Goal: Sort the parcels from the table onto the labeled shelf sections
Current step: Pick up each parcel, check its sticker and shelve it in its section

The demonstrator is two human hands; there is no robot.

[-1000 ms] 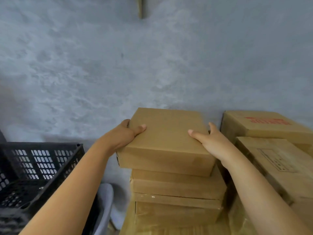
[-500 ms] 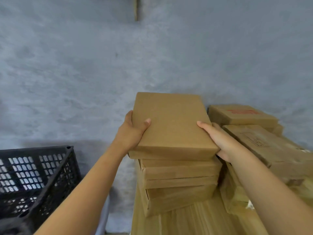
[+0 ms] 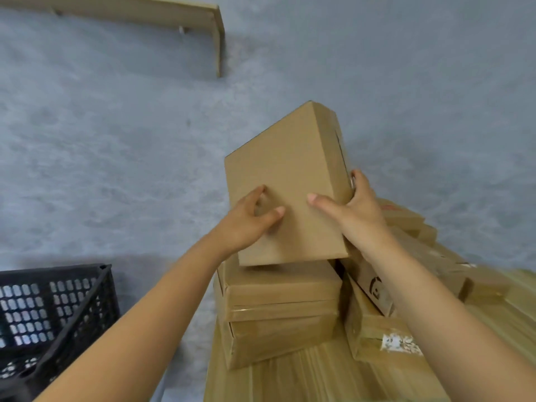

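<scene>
A plain brown cardboard parcel (image 3: 285, 181) is lifted off the stack and tilted, its far end raised toward the wall. My left hand (image 3: 249, 220) grips its lower left edge, thumb on the top face. My right hand (image 3: 352, 211) holds its right side, thumb on top and fingers curled round the side edge. Below it two flat parcels (image 3: 278, 309) stay stacked on the wooden table (image 3: 319, 378). A wooden shelf (image 3: 162, 15) is fixed to the grey wall at the upper left.
More cardboard parcels (image 3: 377, 323) lie piled at the right of the table, one with a torn white label. A black plastic crate (image 3: 49, 311) stands to the left of the table, lower down.
The parcel has come up off the stack and tipped toward the wall. Both hands moved closer together on it. The view has tilted upward, bringing the shelf into sight.
</scene>
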